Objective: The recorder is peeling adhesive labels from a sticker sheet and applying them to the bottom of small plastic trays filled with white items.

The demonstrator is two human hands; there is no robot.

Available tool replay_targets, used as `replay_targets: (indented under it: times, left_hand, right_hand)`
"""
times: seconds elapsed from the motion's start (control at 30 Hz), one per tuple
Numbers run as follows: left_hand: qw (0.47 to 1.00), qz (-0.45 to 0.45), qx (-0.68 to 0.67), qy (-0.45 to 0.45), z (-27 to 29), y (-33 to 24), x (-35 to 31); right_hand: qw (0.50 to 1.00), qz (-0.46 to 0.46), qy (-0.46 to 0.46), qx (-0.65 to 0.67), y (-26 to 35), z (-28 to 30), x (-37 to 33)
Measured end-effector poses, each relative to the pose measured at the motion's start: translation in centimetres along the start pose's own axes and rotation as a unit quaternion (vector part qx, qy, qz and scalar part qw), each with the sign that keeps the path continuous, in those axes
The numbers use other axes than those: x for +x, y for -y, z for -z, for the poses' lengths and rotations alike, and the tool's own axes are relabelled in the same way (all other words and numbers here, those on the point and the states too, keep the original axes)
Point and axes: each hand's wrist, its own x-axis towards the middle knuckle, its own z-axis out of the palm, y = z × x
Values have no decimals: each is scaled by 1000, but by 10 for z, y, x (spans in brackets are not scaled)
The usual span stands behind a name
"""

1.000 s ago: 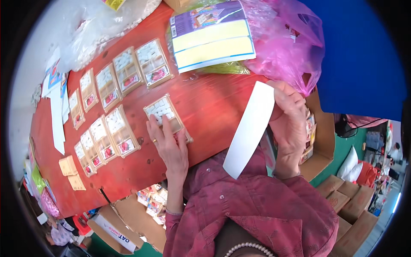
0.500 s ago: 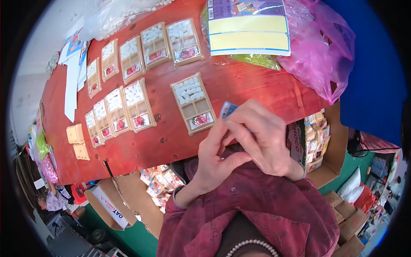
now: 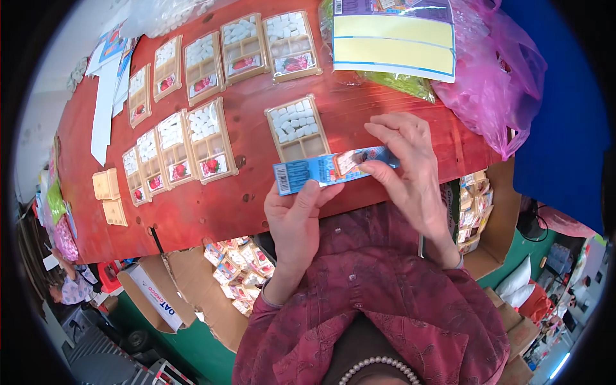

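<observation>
Red table (image 3: 350,106) takes up most of what I see from here. Blue panel (image 3: 568,128) off to the right. Two open cartons by the near edge, left carton (image 3: 199,289) and right carton (image 3: 500,224), both loaded with packed trays. Pink bag (image 3: 500,96) slumps at the right end, printed sheet (image 3: 394,48) beside it; neither blocks the hands.

Hands: main change. They were bunched together half a second ago; now spread. Left hand (image 3: 292,228) pinches the strip, thumb on top, fingers under. Right hand (image 3: 410,183) has its thumb at the strip's other end, index finger lifted well clear; can't tell if its hidden fingers grip.

Blue strip (image 3: 321,168): blank white side showed a second ago, printed side now, stretched between the hands over the near table edge. Reads as opened out for handling, not set down yet.

Single tray (image 3: 300,151) lies flat just beyond, untouched by the fingers I can see. Strip hides its near end; that's the obstruction. Whether they touch, can't tell. Other trays (image 3: 244,50) sit in two rows, upper left, out of the way. Smallest: white pieces (image 3: 295,122) in the single tray's far compartment.
</observation>
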Motion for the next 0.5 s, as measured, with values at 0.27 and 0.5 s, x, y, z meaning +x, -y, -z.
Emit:
replay_targets:
  times: [0.27,0.5]
  left_hand:
    - [992,-55,85,-79,21,-9,2]
    - [942,-194,209,-175,36,-18,14]
  right_hand:
    - [894,-258,102,353,-14,-11,-14]
    - [906,-244,91,335,-8,-33,0]
